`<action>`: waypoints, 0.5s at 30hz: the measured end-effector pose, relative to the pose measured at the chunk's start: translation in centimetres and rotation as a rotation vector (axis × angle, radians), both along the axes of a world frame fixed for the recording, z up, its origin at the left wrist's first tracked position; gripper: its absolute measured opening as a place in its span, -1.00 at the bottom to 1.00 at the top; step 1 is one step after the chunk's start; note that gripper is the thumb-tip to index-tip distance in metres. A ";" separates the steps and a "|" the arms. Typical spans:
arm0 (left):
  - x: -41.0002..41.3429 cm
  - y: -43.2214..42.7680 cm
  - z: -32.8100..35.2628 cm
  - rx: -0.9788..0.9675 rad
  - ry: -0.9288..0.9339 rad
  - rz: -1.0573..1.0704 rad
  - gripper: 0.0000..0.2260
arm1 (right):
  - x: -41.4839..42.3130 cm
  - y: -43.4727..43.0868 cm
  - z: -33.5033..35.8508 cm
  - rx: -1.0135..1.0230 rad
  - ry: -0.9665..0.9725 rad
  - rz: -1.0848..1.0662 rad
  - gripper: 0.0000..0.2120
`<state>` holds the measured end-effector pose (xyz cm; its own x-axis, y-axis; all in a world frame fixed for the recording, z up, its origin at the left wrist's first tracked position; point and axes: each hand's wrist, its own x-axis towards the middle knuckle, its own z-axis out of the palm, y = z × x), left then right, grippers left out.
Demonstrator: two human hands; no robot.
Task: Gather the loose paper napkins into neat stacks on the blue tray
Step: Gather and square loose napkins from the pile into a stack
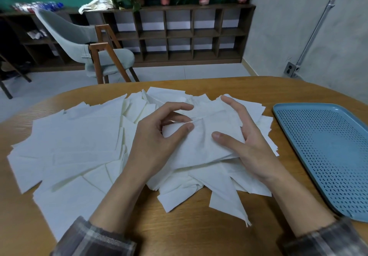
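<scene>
Plaid sleeves (pixel 95 239); left hand (pixel 157 142), right hand (pixel 251 142) grip napkin bundle (pixel 203 148); blue tray (pixel 328 146) beside.

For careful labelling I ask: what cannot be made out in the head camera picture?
Blue perforated plastic tray, head view: right side cut off by the picture edge.
White paper napkins, head view: count in the bundle hidden by overlapping sheets, left hand and right hand.
Bottles on the far dark wooden shelf: blurred, too small.

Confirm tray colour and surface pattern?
Light blue tray, with rows of small dash-shaped perforations across its floor and a plain rim. Shows best in the head view.
</scene>
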<state>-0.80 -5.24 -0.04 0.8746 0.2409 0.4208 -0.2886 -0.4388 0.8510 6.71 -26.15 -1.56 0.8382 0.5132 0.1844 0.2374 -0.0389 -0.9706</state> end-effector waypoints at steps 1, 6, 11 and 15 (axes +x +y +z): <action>0.0 0.1 -0.1 0.027 -0.005 0.007 -0.72 | 0.0 0.0 0.0 0.003 -0.013 -0.018 -0.33; 0.1 -0.1 -0.3 0.070 0.025 -0.013 -0.70 | 0.2 -0.1 -0.1 -0.007 -0.043 -0.035 -0.35; 0.0 0.1 -0.1 -0.009 0.028 -0.070 -0.69 | -0.1 -0.1 0.2 -0.020 -0.021 -0.004 -0.27; -0.1 -0.3 0.1 -0.019 0.035 -0.076 -0.68 | -0.5 -0.1 0.2 -0.034 -0.064 0.038 -0.23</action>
<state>-0.92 -5.50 0.09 0.9047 0.1811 0.3856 -0.2901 -0.4008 0.8690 6.23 -26.22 -1.35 0.8053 0.5510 0.2188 0.3004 -0.0610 -0.9519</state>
